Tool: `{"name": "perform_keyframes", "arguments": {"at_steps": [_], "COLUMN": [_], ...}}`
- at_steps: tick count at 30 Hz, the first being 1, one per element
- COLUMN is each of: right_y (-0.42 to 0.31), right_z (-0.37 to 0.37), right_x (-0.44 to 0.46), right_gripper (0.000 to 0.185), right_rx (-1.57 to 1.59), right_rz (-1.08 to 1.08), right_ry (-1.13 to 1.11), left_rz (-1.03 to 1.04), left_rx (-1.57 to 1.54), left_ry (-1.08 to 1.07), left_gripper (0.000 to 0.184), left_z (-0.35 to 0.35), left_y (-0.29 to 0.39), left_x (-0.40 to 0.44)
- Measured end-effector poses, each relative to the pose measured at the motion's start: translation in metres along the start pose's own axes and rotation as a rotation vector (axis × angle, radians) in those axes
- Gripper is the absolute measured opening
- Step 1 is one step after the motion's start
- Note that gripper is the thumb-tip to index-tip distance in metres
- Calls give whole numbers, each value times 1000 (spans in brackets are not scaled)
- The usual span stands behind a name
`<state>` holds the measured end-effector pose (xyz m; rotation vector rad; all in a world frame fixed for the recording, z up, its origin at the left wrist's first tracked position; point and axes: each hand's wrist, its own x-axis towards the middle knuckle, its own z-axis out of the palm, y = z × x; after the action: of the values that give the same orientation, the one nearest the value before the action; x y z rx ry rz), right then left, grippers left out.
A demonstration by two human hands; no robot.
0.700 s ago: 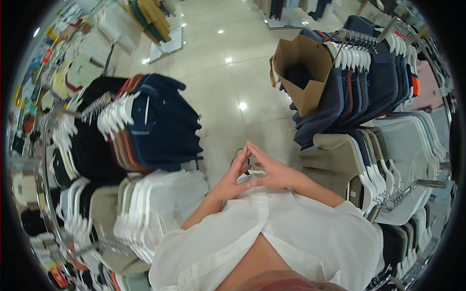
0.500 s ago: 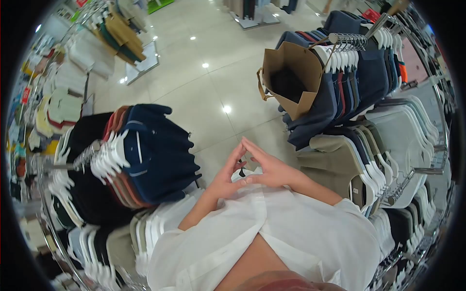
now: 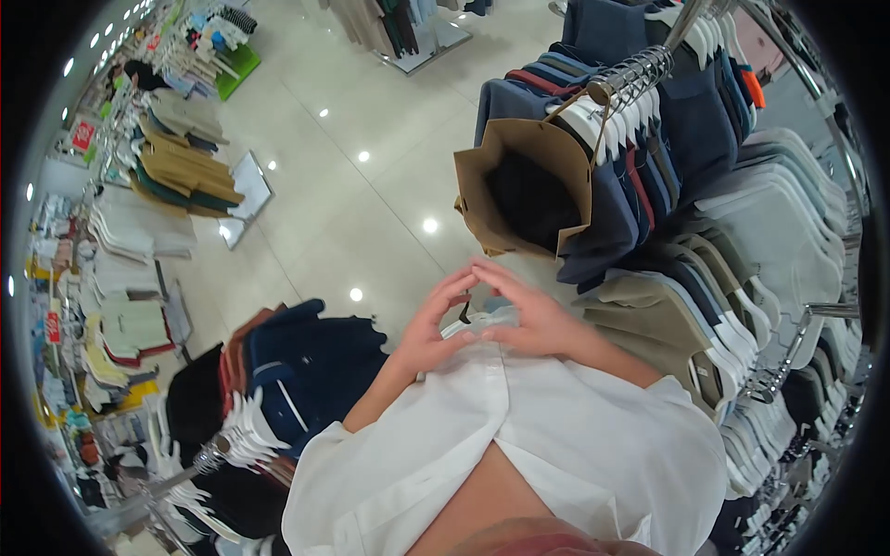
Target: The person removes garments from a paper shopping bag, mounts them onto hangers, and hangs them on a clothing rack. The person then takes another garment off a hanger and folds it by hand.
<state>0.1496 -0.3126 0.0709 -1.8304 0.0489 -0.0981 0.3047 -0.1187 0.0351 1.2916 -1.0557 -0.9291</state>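
My left hand (image 3: pixel 434 324) and my right hand (image 3: pixel 527 317) meet in front of my white shirt (image 3: pixel 501 408). Their fingers are stretched out and touch at the tips, leaving a gap between the palms; neither hand grips anything. A small dark, narrow thing (image 3: pixel 465 309) shows in that gap, too small to make out. Beyond my right hand, a brown paper bag (image 3: pixel 471 185) hangs by its handle from the end of a rack arm, with something black (image 3: pixel 538 199) inside. Left of my left hand hang navy polo shirts (image 3: pixel 320 371) on white hangers.
On the right, a metal rack (image 3: pixel 640 74) carries several rows of shirts, including olive ones (image 3: pixel 640 320) and pale grey ones (image 3: pixel 769 204). More garments on racks line the left side, with mustard tops (image 3: pixel 181 167) among them. Glossy floor tiles (image 3: pixel 371 213) run between the racks.
The view has turned and shifted: the left racks and navy shirts sit lower, and the paper bag appears nearer my hands. My hands keep nearly the same pose, fingertips together.
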Motion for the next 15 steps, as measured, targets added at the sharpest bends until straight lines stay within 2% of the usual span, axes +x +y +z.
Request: {"name": "perform_keyframes", "arguments": {"at_steps": [2, 3, 6, 8, 11, 15], "right_y": [5, 5, 22, 15, 16, 33], "right_z": [-20, -27, -36, -39, -46, -41], "right_x": [6, 11, 20, 25, 29, 48], "right_gripper": [77, 68, 63, 58, 53, 47], "right_rx": [81, 130, 117, 70, -32, -174], "right_rz": [-34, -47, -57, 29, 140, 255], "right_ry": [99, 158, 267, 308, 342, 480], "left_rz": [35, 45, 116, 224, 312, 373], "left_rx": [96, 179, 405, 527, 682, 759], "left_ry": [-28, -81, -198, -214, -127, -183], "left_gripper": [75, 71, 60, 51, 42, 34], "left_z": [-5, -10, -26, -35, -54, -85], "left_y": [15, 21, 28, 27, 27, 12], "left_x": [33, 49, 89, 115, 154, 205]}}
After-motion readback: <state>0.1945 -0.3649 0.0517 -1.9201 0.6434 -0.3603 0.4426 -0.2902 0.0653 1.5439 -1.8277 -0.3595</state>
